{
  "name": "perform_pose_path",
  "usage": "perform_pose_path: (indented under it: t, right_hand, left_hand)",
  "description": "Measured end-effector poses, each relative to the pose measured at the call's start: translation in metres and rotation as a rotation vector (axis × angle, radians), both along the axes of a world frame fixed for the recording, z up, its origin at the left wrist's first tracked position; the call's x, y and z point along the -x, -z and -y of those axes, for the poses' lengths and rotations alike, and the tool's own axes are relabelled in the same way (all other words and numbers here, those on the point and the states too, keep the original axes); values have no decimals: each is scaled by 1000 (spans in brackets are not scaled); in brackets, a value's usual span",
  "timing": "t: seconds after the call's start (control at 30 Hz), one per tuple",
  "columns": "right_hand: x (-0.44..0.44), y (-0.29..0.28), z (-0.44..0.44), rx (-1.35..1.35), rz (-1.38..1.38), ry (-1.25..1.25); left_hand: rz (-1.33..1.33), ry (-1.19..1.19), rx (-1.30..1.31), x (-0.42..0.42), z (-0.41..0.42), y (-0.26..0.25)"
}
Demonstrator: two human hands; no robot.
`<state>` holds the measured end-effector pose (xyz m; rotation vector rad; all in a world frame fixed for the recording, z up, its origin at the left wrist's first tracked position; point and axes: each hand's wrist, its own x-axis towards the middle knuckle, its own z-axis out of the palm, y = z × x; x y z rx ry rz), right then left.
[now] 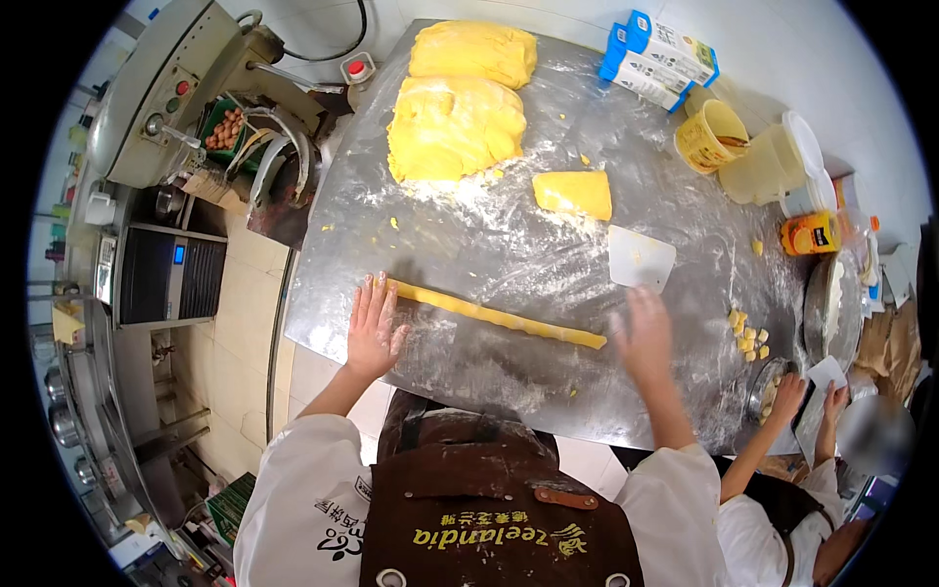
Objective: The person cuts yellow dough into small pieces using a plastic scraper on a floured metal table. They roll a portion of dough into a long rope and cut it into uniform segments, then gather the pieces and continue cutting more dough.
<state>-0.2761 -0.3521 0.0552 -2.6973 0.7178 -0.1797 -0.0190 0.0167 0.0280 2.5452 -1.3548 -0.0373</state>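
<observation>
A long thin rope of yellow dough (pixel 484 314) lies across the floured metal table (pixel 440 367) before me. My left hand (pixel 374 323) rests flat at its left end, fingers slightly apart. Beyond the rope's right end is my right hand (pixel 644 330), blurred, its fingertips at the lower edge of a white plastic dough scraper (pixel 641 258); whether it grips the scraper I cannot tell. A cut block of yellow dough (pixel 572 194) sits above the scraper. Two large masses of yellow dough (pixel 456 132) (pixel 473 53) lie at the table's far side.
Small dough pieces (pixel 748 336) lie at right, near a co-worker's hands (pixel 788 396) at a metal bowl (pixel 766 389). Cartons (pixel 660 59), a plastic tub (pixel 710 138) and an orange-labelled bottle (pixel 809 233) line the wall. A large mixer (pixel 158 103) stands left, by a crate of eggs (pixel 224 130).
</observation>
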Motion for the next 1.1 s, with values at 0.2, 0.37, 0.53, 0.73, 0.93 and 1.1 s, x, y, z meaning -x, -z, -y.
perform_pose_path:
  t: [0.2,0.37,0.53,0.73,0.93,1.1]
  right_hand:
    - [-84,2,-164,-342,76,-342]
    - [-144,26,-223,-382,60,-332]
    - [-205,40,-216,-134,-17,-143]
    - [-164,34,-237,-177,-58,-276]
    - [-175,31,-270,-313,0,-217]
    - [-201,40,-244,-144,-2,-112]
  left_hand:
    - [-114,69,-38,-2,-6,3]
    - [-189,125,-55,-14,-3,18]
    - [-53,107,-45,-65,51,22]
    - [-204,305,-38,-54,-16,21]
    - [-253,254,-36,-39,-27,20]
    - [-103,241,-28,-72,17,19]
